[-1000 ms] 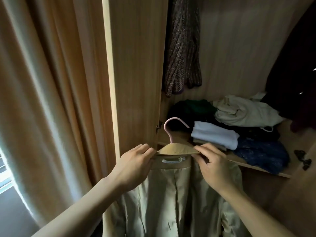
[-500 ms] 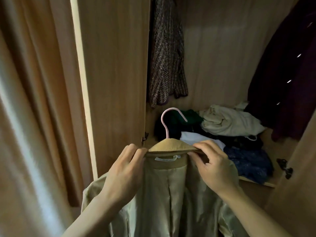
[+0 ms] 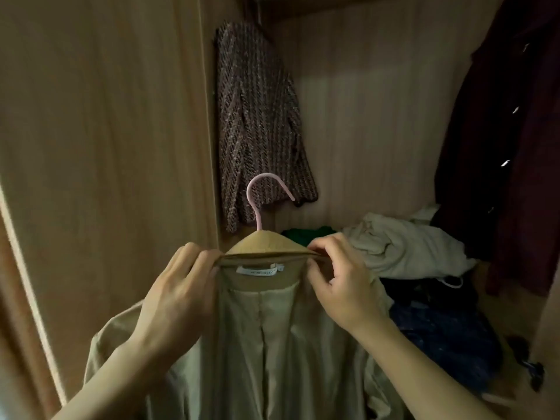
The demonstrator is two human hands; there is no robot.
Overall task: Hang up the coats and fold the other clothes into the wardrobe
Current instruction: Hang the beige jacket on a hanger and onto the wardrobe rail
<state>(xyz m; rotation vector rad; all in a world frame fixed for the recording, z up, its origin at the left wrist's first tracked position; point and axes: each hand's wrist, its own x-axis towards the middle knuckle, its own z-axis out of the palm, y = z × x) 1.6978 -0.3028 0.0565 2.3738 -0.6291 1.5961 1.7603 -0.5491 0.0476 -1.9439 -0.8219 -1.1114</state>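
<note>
Up close, from the head view, a beige coat (image 3: 266, 353) hangs on a pink hanger (image 3: 260, 207), held up in front of the open wardrobe (image 3: 363, 116). The left hand (image 3: 178, 295) grips the collar at its left end, its fingers (image 3: 197, 256) curled over the top edge of the cloth. The right hand (image 3: 342, 286) pinches the collar's right end, thumb and fingers clamped together on the fabric fold. Between the two hands the collar stretches flat, with a white label (image 3: 257, 271) showing just under it, and the pale lining falls straight down between the forearms.

The hanger's hook rises above the collar, its open end turned to the right, free of any rail. Behind the hook a tweed jacket (image 3: 260, 131) hangs against the wardrobe's left inner corner, its hem reaching down near the hook. At the right edge a dark maroon coat (image 3: 509, 147) hangs, filling that side. Between these two garments the back panel of the wardrobe shows bare.

Lower down, on the wardrobe shelf (image 3: 500, 304), lies a heap: a crumpled cream garment (image 3: 406, 250), a green garment (image 3: 306, 234) just behind the right hand, and dark blue clothing (image 3: 445, 338) at the front. The wardrobe door (image 3: 100, 147) stands open on the left, close beside the left hand.
</note>
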